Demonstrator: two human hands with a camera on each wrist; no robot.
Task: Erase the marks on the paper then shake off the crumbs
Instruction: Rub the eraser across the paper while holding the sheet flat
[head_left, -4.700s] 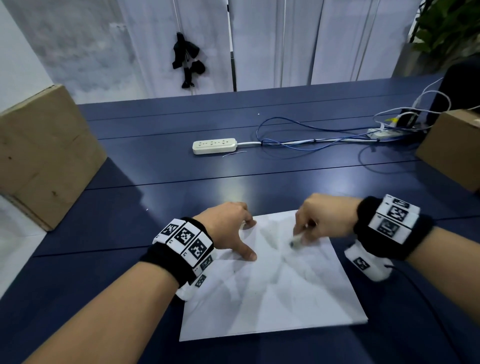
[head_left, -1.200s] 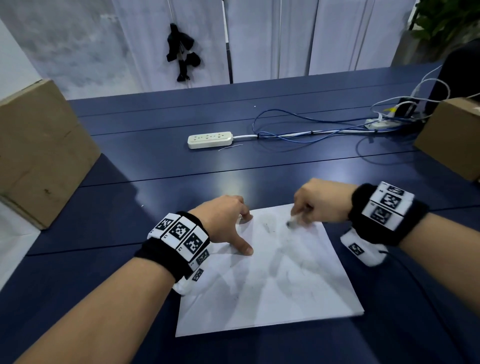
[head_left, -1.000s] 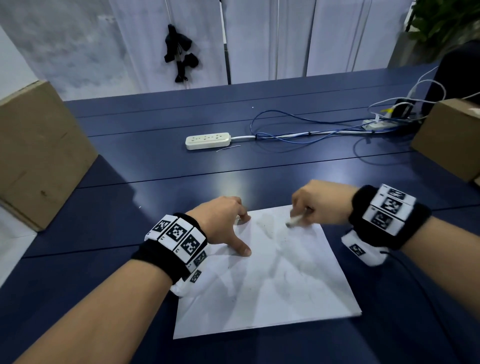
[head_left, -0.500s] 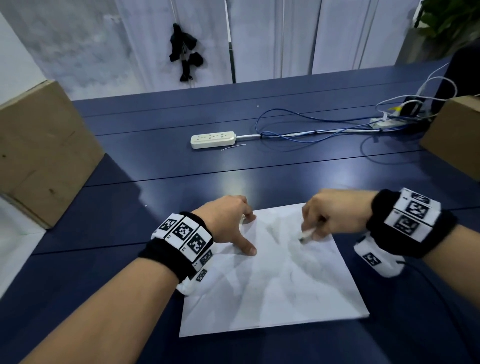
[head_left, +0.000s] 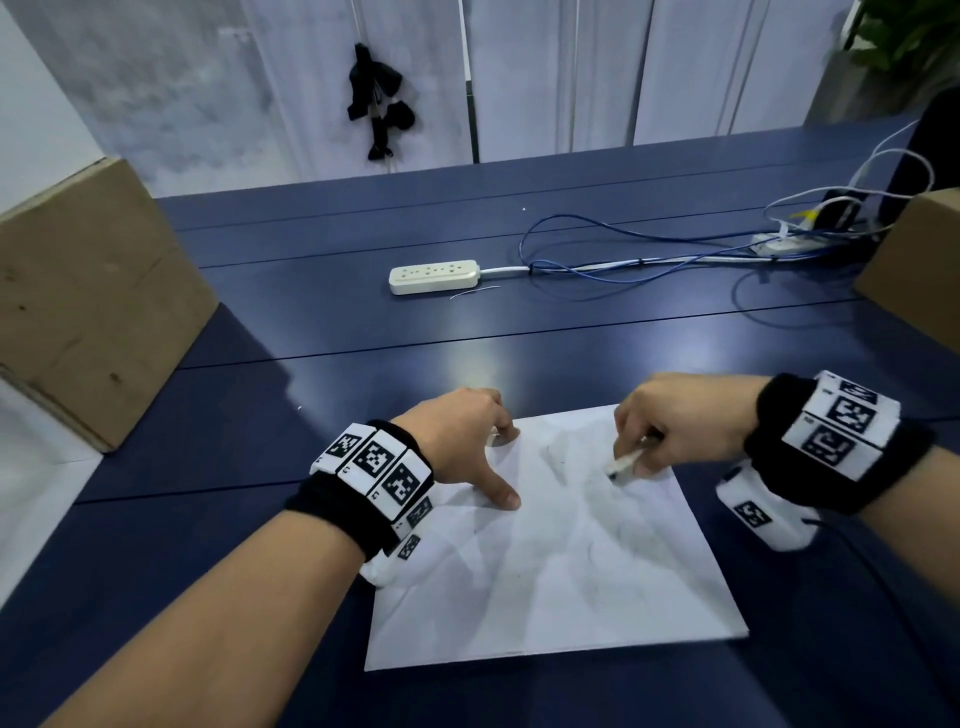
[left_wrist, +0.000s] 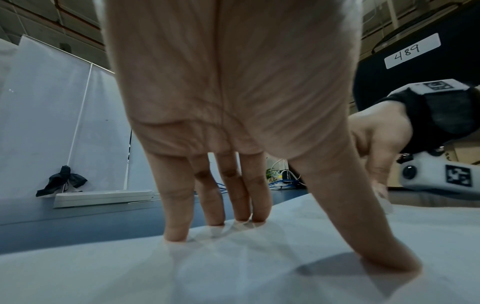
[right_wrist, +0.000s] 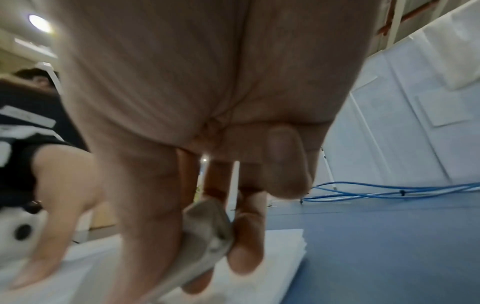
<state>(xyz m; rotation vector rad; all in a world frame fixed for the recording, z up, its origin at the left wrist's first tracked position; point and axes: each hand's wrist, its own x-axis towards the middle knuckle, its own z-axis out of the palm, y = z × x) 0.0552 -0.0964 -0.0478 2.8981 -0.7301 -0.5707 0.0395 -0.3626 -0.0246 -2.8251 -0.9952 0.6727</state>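
Left cardboard box at table's left edge. Left hand flat-fingered, fingertips and thumb pressing the white square sheet of paper at its far-left corner, pinning it; nothing gripped. Paper lies near the dark blue table front edge, grey smudges across the middle. Right hand pinches a small grubby white eraser, tip down on the sheet near its far edge. Step judged: erasing, unfinished. Next calls for more rubbing over the smudges, then lifting the sheet to shake
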